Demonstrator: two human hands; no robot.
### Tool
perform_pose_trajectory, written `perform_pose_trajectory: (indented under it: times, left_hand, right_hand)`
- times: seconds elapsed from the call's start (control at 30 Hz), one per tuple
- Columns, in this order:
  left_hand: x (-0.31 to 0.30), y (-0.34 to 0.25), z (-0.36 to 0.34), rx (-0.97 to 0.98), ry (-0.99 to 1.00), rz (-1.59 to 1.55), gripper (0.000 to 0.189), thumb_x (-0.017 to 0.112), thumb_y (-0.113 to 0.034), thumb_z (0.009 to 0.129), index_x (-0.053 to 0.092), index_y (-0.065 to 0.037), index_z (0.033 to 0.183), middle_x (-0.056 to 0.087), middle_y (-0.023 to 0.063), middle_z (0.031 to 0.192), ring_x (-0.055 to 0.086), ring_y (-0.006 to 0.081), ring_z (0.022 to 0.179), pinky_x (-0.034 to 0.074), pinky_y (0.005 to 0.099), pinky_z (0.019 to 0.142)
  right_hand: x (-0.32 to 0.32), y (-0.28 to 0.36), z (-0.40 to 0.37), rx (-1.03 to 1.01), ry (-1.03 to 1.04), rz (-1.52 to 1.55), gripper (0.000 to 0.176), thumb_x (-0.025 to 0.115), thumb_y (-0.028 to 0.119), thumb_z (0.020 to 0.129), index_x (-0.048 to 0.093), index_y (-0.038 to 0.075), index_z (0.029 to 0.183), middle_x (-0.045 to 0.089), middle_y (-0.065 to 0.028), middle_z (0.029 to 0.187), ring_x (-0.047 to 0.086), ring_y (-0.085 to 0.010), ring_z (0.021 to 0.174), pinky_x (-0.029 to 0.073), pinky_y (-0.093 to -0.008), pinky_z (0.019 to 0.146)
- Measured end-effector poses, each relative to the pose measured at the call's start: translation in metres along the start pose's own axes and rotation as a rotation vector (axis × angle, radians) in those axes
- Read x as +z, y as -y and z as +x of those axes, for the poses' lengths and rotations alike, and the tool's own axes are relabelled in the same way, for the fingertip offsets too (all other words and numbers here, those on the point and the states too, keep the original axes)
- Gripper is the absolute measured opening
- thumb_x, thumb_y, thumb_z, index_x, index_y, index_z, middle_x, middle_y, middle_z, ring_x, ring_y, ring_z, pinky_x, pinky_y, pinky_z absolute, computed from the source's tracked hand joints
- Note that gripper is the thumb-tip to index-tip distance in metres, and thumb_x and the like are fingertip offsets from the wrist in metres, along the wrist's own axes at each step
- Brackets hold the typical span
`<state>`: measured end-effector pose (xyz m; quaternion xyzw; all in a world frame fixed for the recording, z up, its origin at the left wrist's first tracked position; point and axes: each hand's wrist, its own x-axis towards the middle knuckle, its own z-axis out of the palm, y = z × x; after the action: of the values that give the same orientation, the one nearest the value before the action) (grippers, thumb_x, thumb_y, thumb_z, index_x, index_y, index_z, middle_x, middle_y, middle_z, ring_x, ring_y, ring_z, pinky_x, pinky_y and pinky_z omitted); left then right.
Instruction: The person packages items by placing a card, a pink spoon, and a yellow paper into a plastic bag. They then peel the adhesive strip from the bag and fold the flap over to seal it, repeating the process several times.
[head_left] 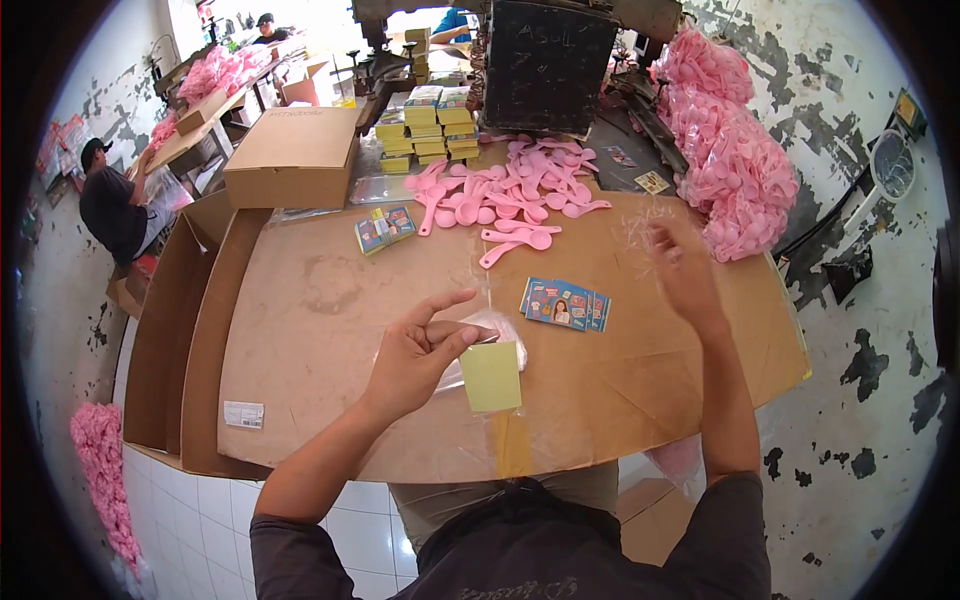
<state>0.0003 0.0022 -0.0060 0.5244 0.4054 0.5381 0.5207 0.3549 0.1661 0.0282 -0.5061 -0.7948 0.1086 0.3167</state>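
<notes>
By the left hand, a pale green card is pinched between thumb and fingers near the front edge of the desk. The right hand is blurred near the right edge, fingers loosely curled; whether anything is held cannot be told. Blue printed cards are spread between the hands.

Handwriting on the black box seemed to read "ASUL". Lettering on the closed carton, the white label, the blue cards and the dark shirt was too small or blurred to read.
</notes>
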Motion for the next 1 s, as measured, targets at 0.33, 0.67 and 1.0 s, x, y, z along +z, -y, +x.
perform_pose_trajectory:
  times: [0.33,0.67,1.0]
  left_hand:
    - [-0.001,0.011,0.001,0.015,-0.011,-0.014,0.043,0.064,-0.012,0.103,0.052,0.004,0.142,0.076,0.018,0.112,0.072,0.0172,0.105,0.059,0.0305,0.091]
    - [-0.001,0.019,0.001,-0.02,-0.055,0.012,0.027,0.066,-0.012,0.102,0.069,0.005,0.123,0.076,0.013,0.109,0.071,0.0162,0.099,0.06,0.0315,0.088]
    - [-0.008,0.027,-0.002,0.099,-0.015,0.123,0.024,0.063,-0.009,0.103,0.072,0.002,0.122,0.075,0.0081,0.111,0.068,0.011,0.1,0.057,0.0283,0.089]
  right_hand:
    - [0.081,0.121,-0.036,-0.06,0.646,0.952,0.031,0.07,0.008,0.097,0.064,-0.001,0.126,0.066,-0.0027,0.099,0.063,-0.0078,0.088,0.052,-0.0244,0.079]
    - [0.086,0.104,-0.033,0.012,0.575,1.035,0.016,0.071,0.008,0.098,0.071,-0.001,0.111,0.07,-0.003,0.101,0.066,-0.0083,0.092,0.053,-0.025,0.083]
    - [0.086,0.089,-0.027,-0.087,0.617,1.085,0.014,0.07,0.002,0.095,0.075,0.0,0.108,0.068,-0.0045,0.104,0.064,-0.0112,0.095,0.051,-0.0257,0.082]
